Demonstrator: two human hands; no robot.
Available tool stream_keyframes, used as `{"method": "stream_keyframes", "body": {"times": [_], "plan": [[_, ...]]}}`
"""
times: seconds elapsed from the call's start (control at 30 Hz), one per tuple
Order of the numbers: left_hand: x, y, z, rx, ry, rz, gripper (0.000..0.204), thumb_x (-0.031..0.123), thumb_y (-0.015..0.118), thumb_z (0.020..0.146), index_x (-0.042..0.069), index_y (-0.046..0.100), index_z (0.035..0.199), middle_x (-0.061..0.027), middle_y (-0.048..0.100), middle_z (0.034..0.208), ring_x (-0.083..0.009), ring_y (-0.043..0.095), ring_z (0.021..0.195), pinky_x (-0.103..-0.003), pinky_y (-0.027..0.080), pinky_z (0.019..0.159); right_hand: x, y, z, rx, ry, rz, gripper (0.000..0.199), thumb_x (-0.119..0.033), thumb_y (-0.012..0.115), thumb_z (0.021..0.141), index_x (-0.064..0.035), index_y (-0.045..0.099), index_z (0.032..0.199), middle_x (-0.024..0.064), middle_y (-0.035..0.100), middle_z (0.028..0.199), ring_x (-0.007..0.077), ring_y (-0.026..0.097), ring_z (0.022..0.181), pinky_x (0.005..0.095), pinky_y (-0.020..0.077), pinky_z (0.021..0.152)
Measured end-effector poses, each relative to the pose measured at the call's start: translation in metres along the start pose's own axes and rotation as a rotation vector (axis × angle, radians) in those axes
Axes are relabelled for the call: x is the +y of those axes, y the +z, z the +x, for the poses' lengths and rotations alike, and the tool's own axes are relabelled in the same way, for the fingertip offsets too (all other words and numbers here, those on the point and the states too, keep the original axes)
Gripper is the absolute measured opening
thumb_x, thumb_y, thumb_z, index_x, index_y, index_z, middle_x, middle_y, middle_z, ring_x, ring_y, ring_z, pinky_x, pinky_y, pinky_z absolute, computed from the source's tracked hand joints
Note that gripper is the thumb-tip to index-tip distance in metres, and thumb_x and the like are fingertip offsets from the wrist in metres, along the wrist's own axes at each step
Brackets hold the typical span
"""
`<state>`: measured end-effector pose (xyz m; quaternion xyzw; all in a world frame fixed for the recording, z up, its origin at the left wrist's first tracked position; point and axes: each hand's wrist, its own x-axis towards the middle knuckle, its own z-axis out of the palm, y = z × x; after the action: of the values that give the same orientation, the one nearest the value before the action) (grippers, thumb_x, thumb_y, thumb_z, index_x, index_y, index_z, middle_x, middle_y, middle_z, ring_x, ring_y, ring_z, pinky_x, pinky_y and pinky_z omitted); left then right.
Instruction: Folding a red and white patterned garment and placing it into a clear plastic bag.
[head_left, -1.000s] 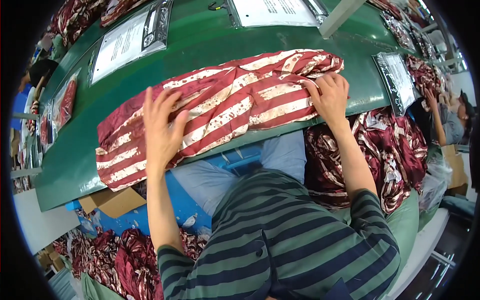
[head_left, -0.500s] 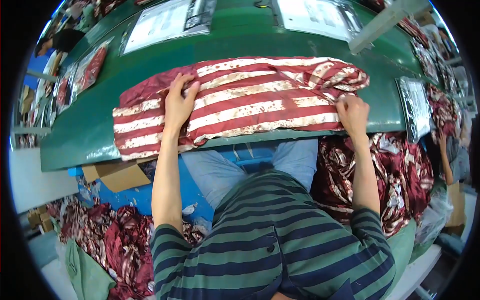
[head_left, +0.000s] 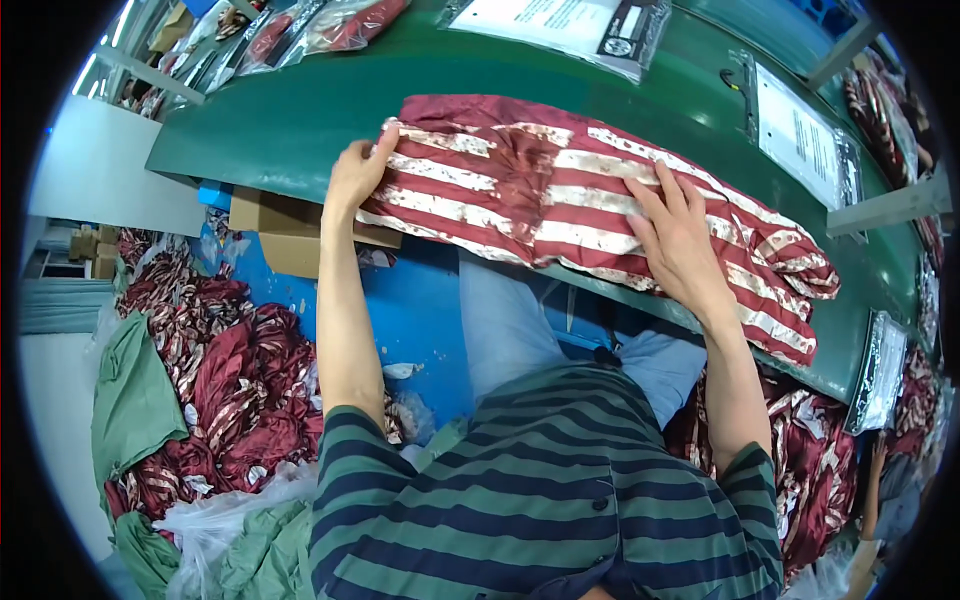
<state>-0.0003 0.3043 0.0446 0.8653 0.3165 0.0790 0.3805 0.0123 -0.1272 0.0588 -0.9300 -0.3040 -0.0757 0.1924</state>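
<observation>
The red-and-white striped garment (head_left: 590, 205) lies folded on the green table (head_left: 280, 125), along its near edge, long axis running from upper left to lower right. The left hand (head_left: 355, 175) pinches the garment's left end, thumb on top and fingers curled under. The right hand (head_left: 680, 240) lies flat and open on the garment's right half, all 5 fingers spread, pressing but grasping nothing.

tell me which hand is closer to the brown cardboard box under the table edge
Left. The left hand grips the striped cloth's end right above the cardboard box; the right hand presses the cloth's middle, farther along the table.
</observation>
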Motion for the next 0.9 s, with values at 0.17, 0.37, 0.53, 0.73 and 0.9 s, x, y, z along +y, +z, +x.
{"method": "stream_keyframes", "body": {"times": [0.17,0.37,0.53,0.73,0.9], "plan": [[-0.043,-0.022,0.010,-0.290,0.109,-0.315,0.053,0.037,0.079,0.086,-0.006,0.068,0.115,-0.0141,0.071,0.100,-0.0197,0.065,0.085,-0.030,0.054,0.072,-0.015,0.000,0.008,-0.129,0.241,-0.150,0.049,-0.029,0.051,0.103,-0.0161,0.047,0.150,0.0214,0.042,0.154,0.0467,0.036,0.140,0.0558,0.0378,0.111],[-0.085,0.005,0.051,-0.554,0.113,-0.640,0.035,0.011,0.068,0.089,-0.003,0.068,0.121,-0.0108,0.070,0.113,-0.0175,0.063,0.098,-0.028,0.048,0.091,-0.011,0.052,0.003,-0.088,0.099,-0.418,0.056,-0.041,0.037,0.102,-0.0181,0.041,0.152,0.0215,0.055,0.139,0.0453,0.051,0.125,0.0677,0.0404,0.095],[-0.119,0.002,0.054,-0.416,0.119,-0.837,0.023,0.013,0.065,0.089,0.000,0.069,0.107,-0.0064,0.068,0.109,-0.0158,0.060,0.096,-0.027,0.045,0.091,-0.011,0.062,-0.002,-0.151,0.263,-0.068,0.064,-0.053,0.027,0.106,-0.0187,0.029,0.159,0.0236,0.034,0.159,0.0502,0.027,0.146,0.0618,0.0250,0.109],[-0.137,-0.005,0.069,-0.404,0.084,-0.818,0.022,0.012,0.064,0.091,0.001,0.068,0.110,-0.0076,0.068,0.110,-0.0161,0.061,0.095,-0.025,0.046,0.088,-0.013,0.058,0.002,-0.207,0.276,-0.013,0.063,-0.053,0.028,0.106,-0.0199,0.029,0.159,0.0234,0.034,0.159,0.0503,0.026,0.147,0.0603,0.0247,0.108],[-0.156,-0.022,0.078,0.042,0.420,-0.408,0.025,0.012,0.063,0.095,0.002,0.066,0.117,-0.0102,0.069,0.115,-0.0186,0.064,0.098,-0.027,0.050,0.088,-0.016,0.055,0.009,-0.057,0.223,0.186,0.055,-0.043,0.035,0.106,-0.0151,0.039,0.153,0.0250,0.042,0.152,0.0514,0.041,0.137,0.0663,0.0349,0.106]]}}
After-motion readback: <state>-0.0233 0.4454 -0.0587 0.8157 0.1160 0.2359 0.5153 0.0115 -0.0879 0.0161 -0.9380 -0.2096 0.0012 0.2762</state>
